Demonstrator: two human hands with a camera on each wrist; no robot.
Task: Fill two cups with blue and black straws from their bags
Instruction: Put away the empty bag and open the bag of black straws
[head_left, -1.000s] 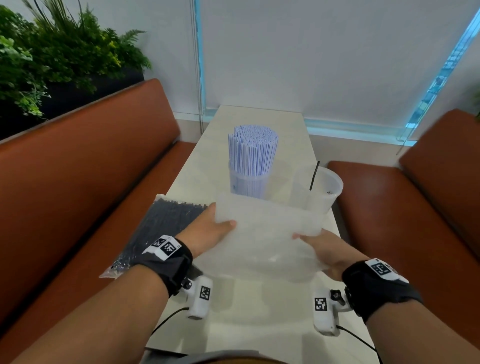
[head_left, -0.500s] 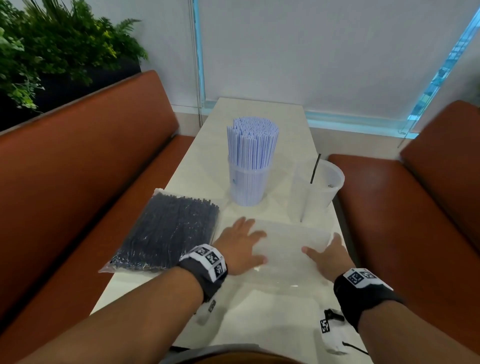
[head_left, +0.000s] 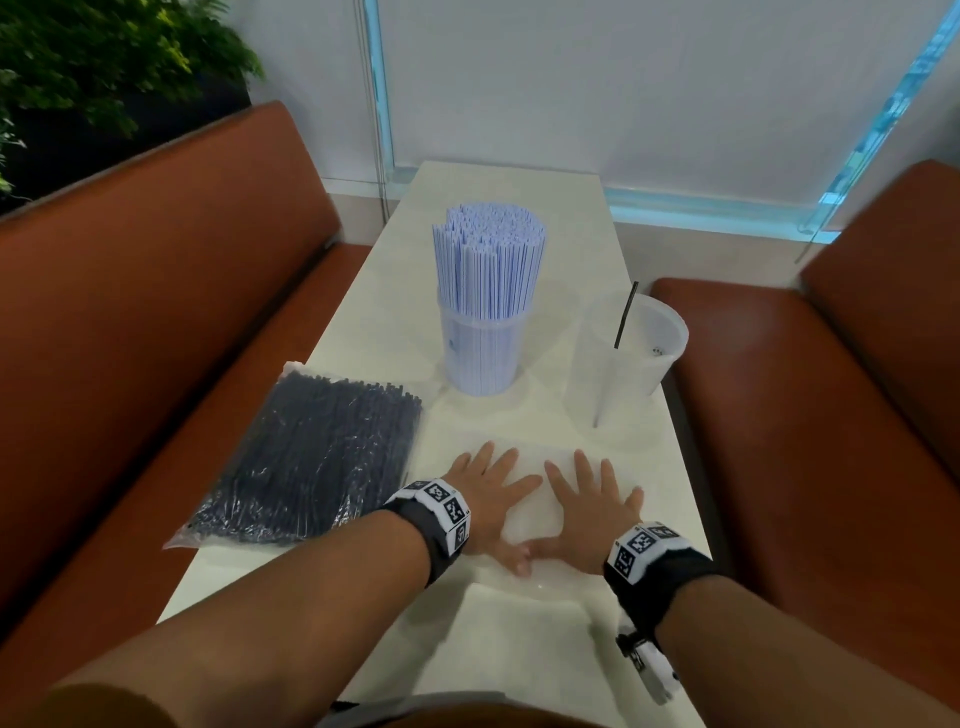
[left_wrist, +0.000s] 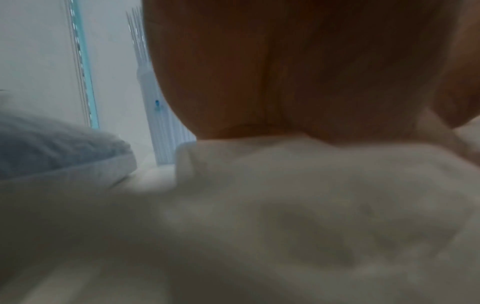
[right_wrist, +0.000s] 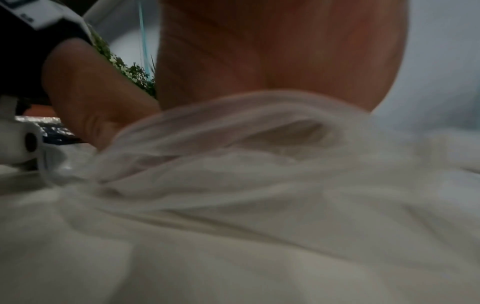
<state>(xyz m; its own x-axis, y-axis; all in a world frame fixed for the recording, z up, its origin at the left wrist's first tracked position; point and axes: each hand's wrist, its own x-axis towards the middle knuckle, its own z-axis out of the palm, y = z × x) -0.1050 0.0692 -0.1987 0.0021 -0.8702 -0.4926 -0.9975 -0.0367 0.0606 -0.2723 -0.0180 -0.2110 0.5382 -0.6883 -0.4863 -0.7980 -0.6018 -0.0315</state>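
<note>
Brown bench seats (head_left: 156, 322) flank a narrow pale worktop (head_left: 498, 197) that runs away toward a white wall with a blue-lit strip. Flat on the worktop near its front edge lies an emptied clear bag (head_left: 524, 525), and both grips press down on it: the left hand (head_left: 485, 493) and the right hand (head_left: 587, 506) lie palm-down side by side, fingers straight and spread, thumbs nearly meeting. Both wrist views show a palm resting on crumpled clear film (left_wrist: 298, 185) (right_wrist: 233, 164).

Just beyond the bag, along the worktop's middle, stands a clear cup (head_left: 480, 358) packed with upright blue straws (head_left: 488, 260). Beside it, at the right edge, a second clear cup (head_left: 631, 358) holds a single black straw (head_left: 625, 314) leaning on its rim. Along the left edge, just beside the left hand, lies the bag of black straws (head_left: 311, 462), full, one near corner overhanging the edge.

Green plants (head_left: 104, 67) rise behind the left seat.
</note>
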